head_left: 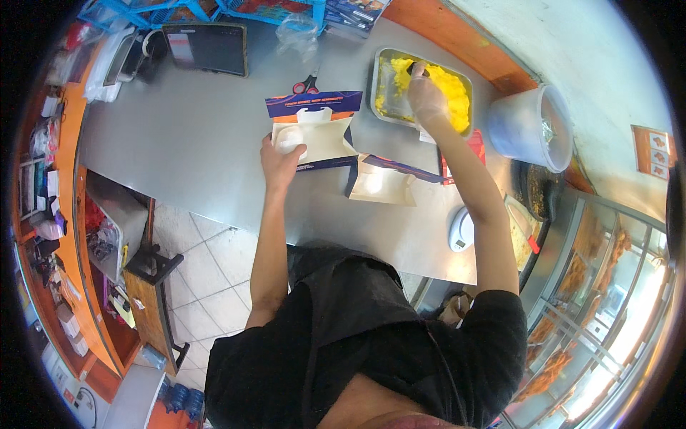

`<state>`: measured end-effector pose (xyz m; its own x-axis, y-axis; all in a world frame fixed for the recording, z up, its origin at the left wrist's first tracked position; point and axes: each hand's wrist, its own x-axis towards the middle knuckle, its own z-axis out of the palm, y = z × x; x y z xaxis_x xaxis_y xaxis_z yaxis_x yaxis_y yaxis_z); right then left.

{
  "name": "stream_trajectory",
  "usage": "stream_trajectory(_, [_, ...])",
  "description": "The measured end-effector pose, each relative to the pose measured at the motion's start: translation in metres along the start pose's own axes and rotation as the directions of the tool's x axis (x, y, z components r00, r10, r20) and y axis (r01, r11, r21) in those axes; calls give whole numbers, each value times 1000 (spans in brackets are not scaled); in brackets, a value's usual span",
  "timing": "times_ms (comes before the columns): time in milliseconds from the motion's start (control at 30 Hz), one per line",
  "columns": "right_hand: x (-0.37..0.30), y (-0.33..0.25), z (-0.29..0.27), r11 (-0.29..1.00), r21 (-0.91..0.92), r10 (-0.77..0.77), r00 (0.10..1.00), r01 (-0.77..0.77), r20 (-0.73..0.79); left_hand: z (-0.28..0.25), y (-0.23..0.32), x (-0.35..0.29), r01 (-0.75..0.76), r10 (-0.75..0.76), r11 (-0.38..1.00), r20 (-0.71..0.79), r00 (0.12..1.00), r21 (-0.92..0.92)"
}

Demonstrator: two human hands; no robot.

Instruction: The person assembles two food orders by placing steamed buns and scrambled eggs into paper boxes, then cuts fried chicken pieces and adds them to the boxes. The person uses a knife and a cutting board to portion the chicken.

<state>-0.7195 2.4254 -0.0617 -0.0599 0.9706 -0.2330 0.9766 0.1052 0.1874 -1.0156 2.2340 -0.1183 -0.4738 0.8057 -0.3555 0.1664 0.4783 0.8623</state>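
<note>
My left hand [276, 166] grips the left end of an open cardboard food box [330, 139], its thumb reaching inside. Next to that thumb, a small white round cup [291, 139] sits in the box's left end. The box is dark blue and orange outside and cream inside. My right hand [427, 102], in a clear glove, is closed over a metal tray [386, 120] of crumbly yellow food that looks like rice [451, 93]. A black utensil [418, 69] shows at its fingers; the utensil's working end is hidden.
Another open box [382, 182] lies to the right. Red-handled scissors [306, 86], a tablet [206, 48] and blue crates [271, 10] are farther back. A white kitchen scale [461, 230] stands near the front edge. A translucent bucket [529, 129] stands by the right wall.
</note>
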Motion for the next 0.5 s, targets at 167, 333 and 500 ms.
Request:
stream_trajectory(167, [3, -9, 18, 996, 78, -41, 992, 32, 118, 3, -10, 4, -30, 29, 999, 16, 999, 38])
stream_trajectory(333, [6, -9, 19, 996, -12, -88, 995, 88, 54, 4, -6, 5, -27, 27, 1000, 49, 998, 15])
stream_trajectory(500, [5, -4, -1, 976, -65, -203, 975, 209, 95, 10, -5, 10, -48, 44, 998, 69, 997, 51])
